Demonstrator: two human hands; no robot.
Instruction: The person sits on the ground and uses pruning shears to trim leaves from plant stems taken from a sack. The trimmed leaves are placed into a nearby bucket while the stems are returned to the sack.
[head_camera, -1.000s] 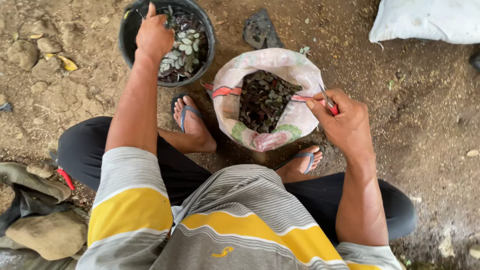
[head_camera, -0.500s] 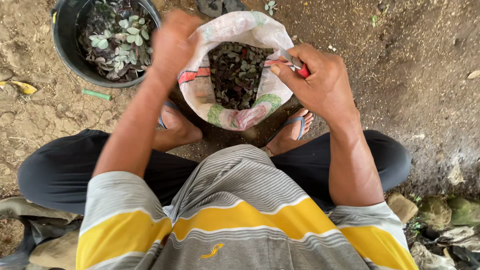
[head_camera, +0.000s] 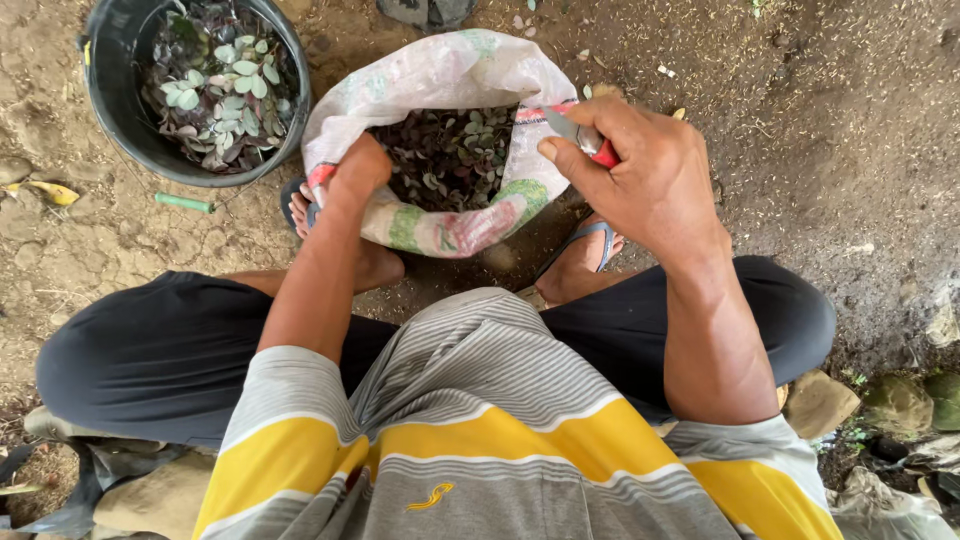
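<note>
A white woven sack (head_camera: 440, 75) with its mouth rolled down stands between my feet, filled with dark purple-green leaves (head_camera: 450, 155). My left hand (head_camera: 355, 170) reaches down into the sack at its left rim; its fingers are hidden among the leaves. My right hand (head_camera: 640, 170) hovers at the sack's right rim, closed around red-handled pruning shears (head_camera: 585, 135) whose metal tip points toward the sack.
A black bucket (head_camera: 115, 95) holding pale green and purple leaves sits at the upper left. A small green stick (head_camera: 185, 203) lies on the dirt below it. Stones (head_camera: 820, 400) and debris lie at the lower right and lower left.
My left hand left the black bucket, crossed to the sack and went down into its leaves. My view shifted so the sack sits more central. The right hand kept the shears.
</note>
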